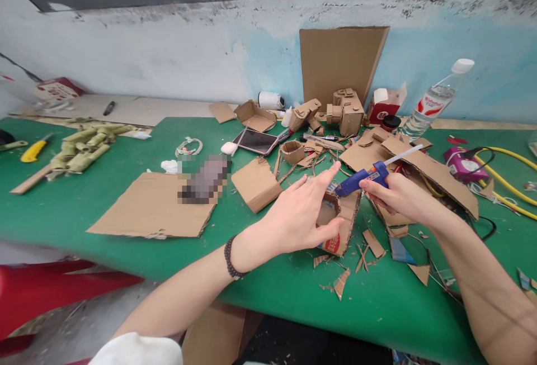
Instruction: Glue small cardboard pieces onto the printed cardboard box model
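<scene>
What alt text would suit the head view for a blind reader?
The right hand holds a blue glue gun aimed at a small cardboard box that the open left hand steadies. Below is a green table strewn with cardboard scraps, a phone and a water bottle.

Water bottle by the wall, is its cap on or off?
On. A white cap sits on the neck of the water bottle.

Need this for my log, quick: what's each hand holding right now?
Left hand: grips the small cardboard box, thumb in front, fingers stretched out.
Right hand: closed on the blue glue gun.
</scene>
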Demonstrator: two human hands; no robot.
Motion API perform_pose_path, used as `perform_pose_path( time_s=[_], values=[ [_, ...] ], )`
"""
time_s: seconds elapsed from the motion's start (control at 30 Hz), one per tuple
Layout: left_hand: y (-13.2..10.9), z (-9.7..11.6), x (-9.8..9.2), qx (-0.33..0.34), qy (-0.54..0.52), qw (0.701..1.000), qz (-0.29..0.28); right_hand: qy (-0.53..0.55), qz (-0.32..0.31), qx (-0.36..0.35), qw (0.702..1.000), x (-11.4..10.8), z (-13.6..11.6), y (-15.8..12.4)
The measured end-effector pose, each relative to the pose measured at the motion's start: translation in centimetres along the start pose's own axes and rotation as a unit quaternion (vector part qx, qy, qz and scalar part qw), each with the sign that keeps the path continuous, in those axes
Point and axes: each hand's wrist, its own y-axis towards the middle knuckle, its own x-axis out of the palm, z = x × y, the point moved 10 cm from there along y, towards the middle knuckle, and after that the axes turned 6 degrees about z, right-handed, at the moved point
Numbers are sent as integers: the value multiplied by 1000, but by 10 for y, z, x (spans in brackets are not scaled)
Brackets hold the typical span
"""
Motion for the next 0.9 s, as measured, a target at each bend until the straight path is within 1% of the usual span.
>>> perform_pose_path(
  time_s=[0.17,0.27,0.4,0.57,0.77,0.9],
  values=[
    [1,3,2,8,10,1000,-7,-8,23,-19,1000,-7,-2,-4],
    [1,3,3,11,30,999,-16,-12,25,-20,999,-8,1,-6],
    [1,4,4,14,47,999,-23,-23,21,-7,999,-7,9,-9],
    [1,4,3,17,52,998,-11,-25,27,21,999,-7,21,-12],
    [1,4,4,12,53,998,-19,-11,26,15,999,-8,24,-17],
    [2,4,4,10,54,998,-28,-25,34,26,999,-9,30,-21]
  ],
)
